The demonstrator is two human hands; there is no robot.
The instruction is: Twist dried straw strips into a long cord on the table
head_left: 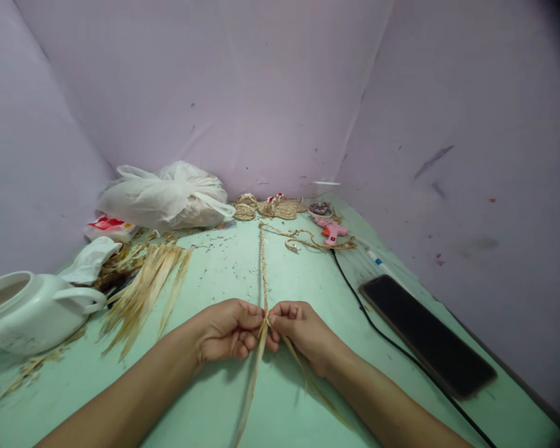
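Observation:
A thin braided straw cord (pixel 263 267) runs from the back of the pale green table (pixel 214 274) straight toward me. My left hand (pixel 226 330) and my right hand (pixel 301 330) meet at its near end, both with fingers pinched on the loose straw strands (pixel 254 379). The unbraided strands trail down past my wrists toward the near edge. The far end of the cord curls into a loop (pixel 303 239) near the back.
A pile of dry straw strips (pixel 142 289) lies left, beside a white ceramic pot (pixel 28 311) and white plastic bags (pixel 168 196). Woven straw discs (pixel 266 208) and a pink glue gun (pixel 331 230) sit at the back. A black cable (pixel 378 330) and a dark phone (pixel 427 336) lie right.

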